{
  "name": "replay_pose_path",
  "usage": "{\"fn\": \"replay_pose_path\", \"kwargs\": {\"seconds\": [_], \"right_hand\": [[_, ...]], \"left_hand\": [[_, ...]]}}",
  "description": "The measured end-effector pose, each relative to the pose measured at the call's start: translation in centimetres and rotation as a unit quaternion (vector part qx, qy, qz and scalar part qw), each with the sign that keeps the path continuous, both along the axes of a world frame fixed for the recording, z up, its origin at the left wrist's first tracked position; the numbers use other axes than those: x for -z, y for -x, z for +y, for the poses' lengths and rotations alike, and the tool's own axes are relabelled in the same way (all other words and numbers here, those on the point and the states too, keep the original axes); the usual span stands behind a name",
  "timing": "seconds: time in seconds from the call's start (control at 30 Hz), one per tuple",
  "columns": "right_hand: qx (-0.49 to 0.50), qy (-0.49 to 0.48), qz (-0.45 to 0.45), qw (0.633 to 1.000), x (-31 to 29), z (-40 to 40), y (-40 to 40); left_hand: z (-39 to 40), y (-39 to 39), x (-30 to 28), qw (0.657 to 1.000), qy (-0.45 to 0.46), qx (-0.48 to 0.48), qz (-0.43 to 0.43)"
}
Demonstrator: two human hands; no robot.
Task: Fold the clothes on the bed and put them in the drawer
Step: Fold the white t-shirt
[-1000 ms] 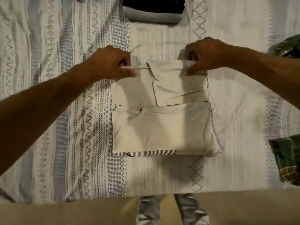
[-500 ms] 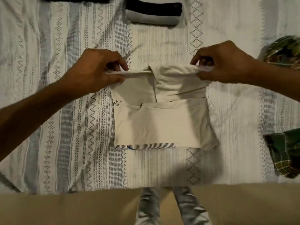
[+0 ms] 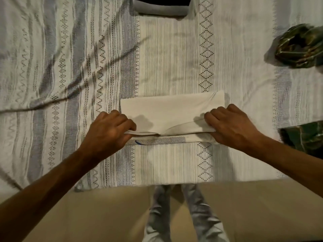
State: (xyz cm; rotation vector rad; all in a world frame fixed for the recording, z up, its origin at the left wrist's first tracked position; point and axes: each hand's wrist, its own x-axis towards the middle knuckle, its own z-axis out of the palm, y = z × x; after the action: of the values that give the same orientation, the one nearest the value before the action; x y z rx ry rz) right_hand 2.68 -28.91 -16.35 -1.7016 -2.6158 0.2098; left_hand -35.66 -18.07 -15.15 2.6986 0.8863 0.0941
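We had both arms stretched forward, forearms bare and angled inward. Our left hand (image 3: 109, 128) was knuckles up, fingers curled and thumb tucked under in a pinch. Our right hand (image 3: 230, 125) mirrored it, fingers bent, level with the left.

Hidden and cut-off parts

The folded dark-and-grey stack (image 3: 160, 10) was cropped by the top edge; green patterned clothes (image 3: 304, 44) ran off the right; fingertips (image 3: 130, 127) vanished beneath the cream garment (image 3: 171, 110).
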Motion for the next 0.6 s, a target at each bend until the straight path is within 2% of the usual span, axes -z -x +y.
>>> {"fn": "replay_pose_path", "kwargs": {"seconds": [0.4, 0.6], "right_hand": [[-0.054, -0.013, -0.045, 0.997, 2.1, -2.4, 0.2], [-0.081, 0.038, -0.06, 0.994, 1.7, -3.0, 0.1]], "left_hand": [[-1.6, 1.5, 1.4, 1.0, -0.015, -0.01, 0.025], [-2.7, 1.5, 1.6, 0.999, 0.003, -0.018, 0.037]]}}
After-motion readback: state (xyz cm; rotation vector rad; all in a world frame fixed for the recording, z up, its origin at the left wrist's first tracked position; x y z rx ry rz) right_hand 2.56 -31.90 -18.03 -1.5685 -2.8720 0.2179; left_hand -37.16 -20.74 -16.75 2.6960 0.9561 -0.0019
